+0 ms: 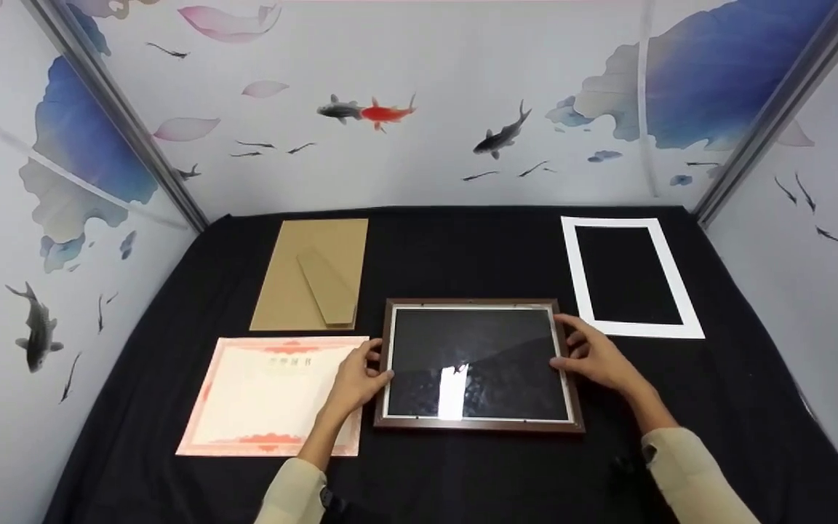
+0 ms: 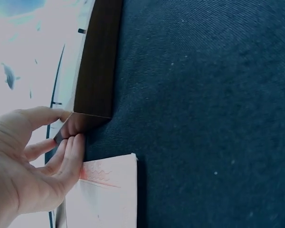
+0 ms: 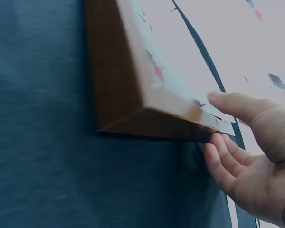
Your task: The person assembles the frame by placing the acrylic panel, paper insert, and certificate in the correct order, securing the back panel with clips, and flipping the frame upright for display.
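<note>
A brown picture frame with a glass pane lies on the black cloth, a bright reflection on the glass. My left hand grips its left side, thumb over the rim and fingers against the outer wall; the left wrist view shows this hand near the frame's corner. At the opposite side my right hand holds the rim between thumb and fingers. The right wrist view has that hand by the frame's wooden wall. Under the left hand lies a certificate with a pink-red border.
A tan backing board with a narrow stand leg on it lies at the back left. A white mat border lies at the back right. Printed panels with fish and petals enclose the black-clothed table.
</note>
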Action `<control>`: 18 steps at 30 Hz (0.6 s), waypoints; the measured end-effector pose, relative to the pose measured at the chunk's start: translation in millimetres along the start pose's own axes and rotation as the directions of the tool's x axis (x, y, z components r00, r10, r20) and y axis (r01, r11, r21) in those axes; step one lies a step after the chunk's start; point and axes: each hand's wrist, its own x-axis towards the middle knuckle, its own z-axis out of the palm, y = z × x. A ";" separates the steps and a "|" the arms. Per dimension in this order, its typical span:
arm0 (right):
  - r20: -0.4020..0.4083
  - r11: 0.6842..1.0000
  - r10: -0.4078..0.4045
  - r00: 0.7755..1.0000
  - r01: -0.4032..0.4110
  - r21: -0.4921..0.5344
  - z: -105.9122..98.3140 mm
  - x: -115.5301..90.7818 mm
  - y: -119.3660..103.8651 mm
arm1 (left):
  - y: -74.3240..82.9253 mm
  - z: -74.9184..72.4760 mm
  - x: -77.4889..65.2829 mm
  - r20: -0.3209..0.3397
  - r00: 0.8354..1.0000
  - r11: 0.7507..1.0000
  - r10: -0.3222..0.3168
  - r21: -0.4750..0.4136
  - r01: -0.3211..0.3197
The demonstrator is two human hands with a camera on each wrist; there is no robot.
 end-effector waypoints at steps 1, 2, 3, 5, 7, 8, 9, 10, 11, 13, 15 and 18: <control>0.031 1.000 -0.010 0.999 0.010 0.011 -1.1 4.9 -0.6 | -0.9 -1.5 -1.2 0.011 1.000 1.000 0.003 -0.012 -0.003; 0.062 1.000 -0.009 0.998 0.007 0.025 -2.3 9.8 -0.4 | -1.6 -2.9 -2.2 0.022 1.000 1.000 0.006 -0.025 -0.006; 0.085 0.999 -0.009 0.996 0.006 0.037 -3.7 14.4 0.8 | -2.3 -4.1 -3.0 0.032 0.999 0.999 0.006 -0.037 -0.005; 0.117 0.998 -0.007 0.993 -0.002 0.069 -5.4 24.3 17.2 | -3.7 -5.1 -3.0 0.046 0.999 0.999 0.002 -0.046 0.001; 0.154 0.995 0.001 0.988 -0.017 0.100 -9.2 30.8 26.0 | -3.9 -4.8 -2.8 0.054 0.998 0.998 -0.013 -0.067 0.017; 0.171 0.993 0.010 0.985 -0.029 0.112 -11.0 33.1 28.3 | -4.1 -4.2 -2.7 0.057 0.998 0.997 -0.023 -0.075 0.027; 0.185 0.992 0.014 0.983 -0.038 0.124 -12.7 34.9 30.0 | -4.1 -3.4 -2.8 0.059 0.998 0.996 -0.035 -0.083 0.040; 0.197 0.990 0.020 0.980 -0.047 0.133 -14.0 36.2 30.9 | -4.4 -2.5 -3.0 0.060 0.997 0.995 -0.046 -0.089 0.051; 0.205 0.989 0.027 0.978 -0.056 0.140 -15.1 37.1 31.1 | -4.6 -1.7 -3.1 0.060 0.997 0.994 -0.055 -0.096 0.061; 0.215 0.987 0.034 0.976 -0.066 0.145 -16.6 38.4 32.1 | -4.9 -0.3 -3.1 0.058 0.996 0.990 -0.072 -0.113 0.079; 0.210 0.988 0.043 0.977 -0.073 0.137 -17.2 38.8 32.2 | -4.8 0.4 -2.2 0.051 0.996 0.989 -0.069 -0.127 0.075; 0.191 0.990 0.042 0.981 -0.067 0.127 -16.7 38.2 32.6 | -4.6 0.0 -0.8 0.042 0.997 0.987 -0.058 -0.149 0.064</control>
